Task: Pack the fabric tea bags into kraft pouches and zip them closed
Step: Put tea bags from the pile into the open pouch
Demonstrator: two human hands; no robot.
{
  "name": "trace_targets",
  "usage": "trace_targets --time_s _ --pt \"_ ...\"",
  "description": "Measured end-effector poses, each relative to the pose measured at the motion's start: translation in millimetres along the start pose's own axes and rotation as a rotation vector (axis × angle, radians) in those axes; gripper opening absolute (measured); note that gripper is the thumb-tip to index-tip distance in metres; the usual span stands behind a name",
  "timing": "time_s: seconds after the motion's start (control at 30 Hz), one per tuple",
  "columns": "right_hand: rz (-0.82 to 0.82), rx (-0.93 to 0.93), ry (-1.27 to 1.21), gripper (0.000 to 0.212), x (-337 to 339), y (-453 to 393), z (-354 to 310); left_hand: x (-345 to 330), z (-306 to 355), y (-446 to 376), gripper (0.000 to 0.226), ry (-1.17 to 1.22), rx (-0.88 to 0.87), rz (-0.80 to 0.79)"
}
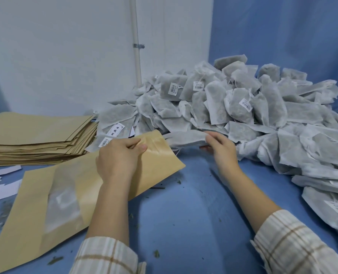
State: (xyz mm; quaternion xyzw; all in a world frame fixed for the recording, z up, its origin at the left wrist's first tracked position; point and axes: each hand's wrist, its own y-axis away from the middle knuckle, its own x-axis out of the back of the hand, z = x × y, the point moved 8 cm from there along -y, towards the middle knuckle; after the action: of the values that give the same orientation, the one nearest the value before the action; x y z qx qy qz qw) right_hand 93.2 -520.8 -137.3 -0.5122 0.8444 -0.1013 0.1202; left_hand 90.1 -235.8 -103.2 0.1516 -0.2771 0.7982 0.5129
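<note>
A kraft pouch [69,194] with a clear window lies slanted on the blue table, its mouth at the upper right. My left hand [118,157] pinches the top edge of the pouch mouth and holds it up. My right hand [221,147] pinches a white fabric tea bag [186,137] that points left, its tip at the pouch opening. A big heap of fabric tea bags [243,107], several with barcode labels, fills the right side and the back.
A stack of flat kraft pouches [35,135] sits at the left. White paper slips [2,186] lie at the left edge. Loose tea crumbs dot the blue table [190,204]. A white wall and pipe [135,46] stand behind.
</note>
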Motion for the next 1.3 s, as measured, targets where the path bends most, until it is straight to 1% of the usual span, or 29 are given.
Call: trace_targets --time_s 0.03,0.07,0.13,0.17,0.23,0.33,0.43,0.47,0.53,0.63,0.67,0.7,0.73,0.8,0.83,0.87,0.9,0.93,0.97,1.0,1.03,1.07,1.2,1.27,1.3 --pt "0.002 -0.038 -0.135 0.017 2.4 0.0 0.4 0.8 0.0 -0.3 0.029 0.005 -0.001 0.003" --pt "-0.002 -0.057 -0.206 0.019 3.7 0.2 -0.2 1.4 0.4 -0.5 0.03 0.012 -0.005 0.003" --pt "-0.065 -0.048 -0.246 0.025 -0.3 2.1 -4.4 1.7 1.6 -0.1 0.029 0.044 -0.022 -0.012" --pt "-0.123 -0.04 -0.247 0.026 -6.0 4.6 -7.7 0.7 3.0 0.4 0.029 0.071 -0.033 -0.029" --pt "-0.266 -0.031 -0.185 0.026 -21.5 12.7 -11.5 -2.7 6.8 1.3 0.029 0.121 -0.064 -0.073" --pt "-0.449 0.056 0.055 0.026 -44.7 27.7 -20.4 -6.0 11.6 2.8 0.027 0.158 -0.107 -0.129" --pt "-0.645 0.065 0.191 0.023 -72.3 47.2 -30.6 -8.6 14.9 4.0 0.023 0.157 -0.148 -0.189" --pt "-0.694 0.045 0.246 0.024 -81.0 52.4 -30.6 -8.7 15.9 4.1 0.022 0.155 -0.157 -0.209" --pt "-0.743 -0.034 0.304 0.029 -96.4 56.0 -25.4 -7.3 18.5 3.4 0.018 0.15 -0.169 -0.23" --pt "-0.786 -0.264 0.275 0.035 -113.6 56.8 -15.2 -4.0 19.1 1.5 0.015 0.16 -0.179 -0.243" --pt "-0.799 -0.3 0.271 0.036 -118.4 57.1 -14.6 -2.9 17.6 1.3 0.015 0.16 -0.174 -0.239" --pt "-0.786 -0.317 0.273 0.036 -120.7 55.1 -13.9 -2.2 15.8 1.4 0.014 0.155 -0.168 -0.232" --pt "-0.733 -0.304 0.28 0.035 -119.1 47.3 -10.0 -1.8 14.0 1.7 0.015 0.15 -0.159 -0.221" --pt "-0.596 -0.092 0.364 0.029 -110.4 29.9 -17.0 -0.5 9.9 1.4 0.017 0.135 -0.13 -0.187" --pt "-0.51 -0.012 0.4 0.021 -102.6 21.8 -17.7 0.2 7.9 0.9 0.02 0.127 -0.111 -0.167" --pt "-0.44 0.061 0.525 0.016 -96.7 11.7 -11.5 1.2 5.3 -0.3 0.023 0.115 -0.094 -0.149" --pt "-0.406 0.129 0.749 0.026 -92.0 4.2 -5.3 0.8 4.2 -0.4 0.025 0.107 -0.077 -0.133" --pt "-0.447 0.185 1.024 0.04 -93.0 1.2 6.2 1.8 2.3 -1.3 0.026 0.097 -0.06 -0.113" --pt "-0.516 0.212 1.209 0.05 -95.5 1.1 18.9 2.9 0.9 -1.8 0.027 0.089 -0.047 -0.093" --pt "-0.574 0.227 1.308 0.055 -97.1 2.3 27.8 3.6 -0.4 -2.3 0.027 0.083 -0.035 -0.076" --pt "-0.579 0.229 1.32 0.052 -96.7 2.0 32.2 4.3 -1.4 -2.4 0.027 0.077 -0.025 -0.063" --pt "-0.538 0.239 1.276 0.047 -94.1 0.7 31.5 5.2 -2.5 -2.6 0.027 0.067 -0.016 -0.052" --pt "-0.234 0.353 0.961 0.023 -69.1 -3.9 5.1 9.7 -6.8 -3.1 0.026 0.018 0.004 -0.01" --pt "-0.106 0.294 0.721 0.02 -46.5 -4.8 -7.3 10.0 -7.5 -3.0 0.026 0.004 0.011 -0.003" --pt "-0.087 0.24 0.601 0.021 -37.6 -5.1 -9.1 9.8 -7.2 -2.4 0.026 -0.001 0.015 -0.005"
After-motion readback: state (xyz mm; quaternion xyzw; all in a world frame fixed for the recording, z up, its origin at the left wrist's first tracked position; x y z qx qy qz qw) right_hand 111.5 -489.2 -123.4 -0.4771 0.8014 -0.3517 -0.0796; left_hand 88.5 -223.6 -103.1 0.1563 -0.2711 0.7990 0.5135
